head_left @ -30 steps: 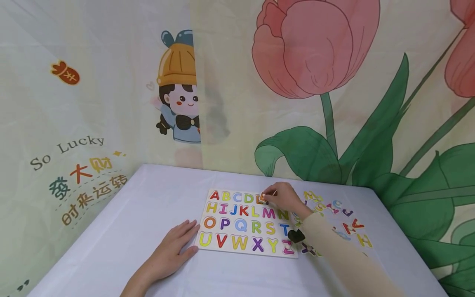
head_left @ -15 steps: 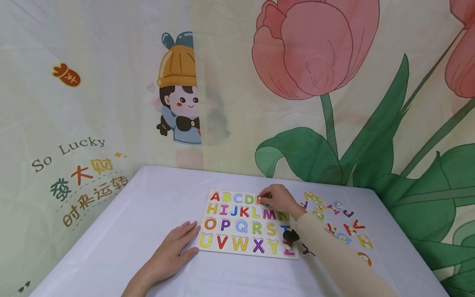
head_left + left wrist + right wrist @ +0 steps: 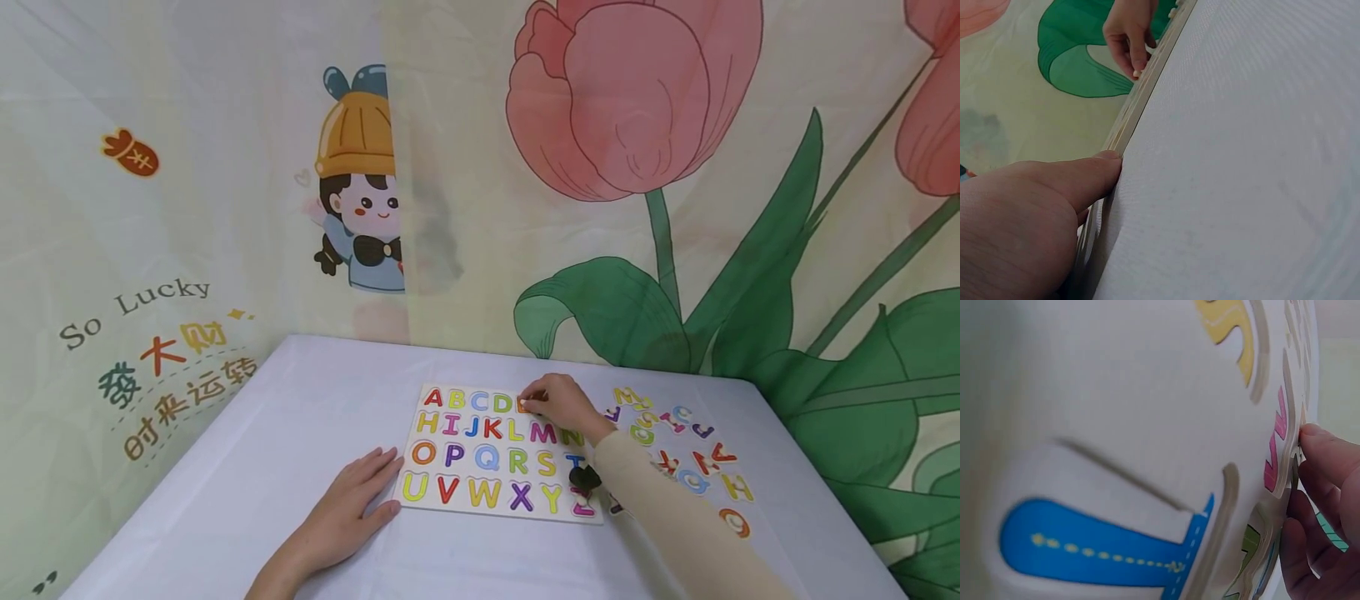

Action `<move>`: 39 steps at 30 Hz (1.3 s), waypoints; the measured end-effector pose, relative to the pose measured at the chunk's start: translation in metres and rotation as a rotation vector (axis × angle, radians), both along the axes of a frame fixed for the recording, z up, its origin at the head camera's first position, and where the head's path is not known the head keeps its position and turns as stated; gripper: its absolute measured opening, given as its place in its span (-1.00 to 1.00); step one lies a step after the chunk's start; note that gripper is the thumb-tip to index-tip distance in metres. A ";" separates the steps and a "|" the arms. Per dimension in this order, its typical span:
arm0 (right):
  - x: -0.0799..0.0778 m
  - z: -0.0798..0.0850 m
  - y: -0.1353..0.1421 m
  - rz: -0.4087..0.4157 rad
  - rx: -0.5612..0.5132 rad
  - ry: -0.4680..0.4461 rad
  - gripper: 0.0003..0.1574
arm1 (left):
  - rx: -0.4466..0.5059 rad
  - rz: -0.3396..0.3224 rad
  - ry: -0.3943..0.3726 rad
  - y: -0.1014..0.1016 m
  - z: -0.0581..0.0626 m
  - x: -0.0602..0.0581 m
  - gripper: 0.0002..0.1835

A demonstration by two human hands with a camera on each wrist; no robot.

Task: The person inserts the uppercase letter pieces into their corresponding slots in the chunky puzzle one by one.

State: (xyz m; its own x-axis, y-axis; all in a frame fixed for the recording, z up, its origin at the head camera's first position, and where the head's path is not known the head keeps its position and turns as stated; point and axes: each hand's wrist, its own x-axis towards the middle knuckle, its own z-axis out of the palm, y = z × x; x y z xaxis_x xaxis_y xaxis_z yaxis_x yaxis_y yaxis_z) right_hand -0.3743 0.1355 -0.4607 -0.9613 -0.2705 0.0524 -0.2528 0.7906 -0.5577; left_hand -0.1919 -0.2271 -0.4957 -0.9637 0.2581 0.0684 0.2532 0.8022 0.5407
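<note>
A pale wooden alphabet puzzle board (image 3: 470, 457) lies on the table with rows of coloured letter recesses. My left hand (image 3: 348, 500) rests flat at its left edge, fingers extended; in the left wrist view the thumb (image 3: 1094, 175) touches the board's side. At the top row my right hand (image 3: 562, 404) pinches an orange letter piece, apparently an E (image 3: 521, 405), over the E recess. Its small pale knob (image 3: 1137, 74) shows between the fingertips in the left wrist view. The right hand covers the end of that row. A pink Z (image 3: 583, 504) carries a knob at bottom right.
Right of the board lie several loose letter pieces, among them a yellow H (image 3: 738, 487), an orange ring-shaped piece (image 3: 734, 523) and a yellow M (image 3: 632, 398). The white-covered table (image 3: 225, 492) meets a printed curtain (image 3: 465, 167) at the back.
My right hand has shifted slightly left and settled over the E recess with the orange piece. The left hand stays in place.
</note>
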 end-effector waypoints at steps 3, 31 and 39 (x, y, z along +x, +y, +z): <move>0.001 0.000 -0.001 -0.006 0.000 -0.006 -0.83 | -0.002 0.004 -0.009 0.000 0.001 0.000 -0.27; 0.006 0.037 0.115 -0.048 -0.018 0.131 -0.62 | -0.013 0.005 -0.015 0.000 0.004 0.000 -0.27; 0.001 0.020 0.158 -0.141 0.025 0.109 -0.59 | -0.020 0.006 -0.010 0.001 -0.001 -0.001 -0.26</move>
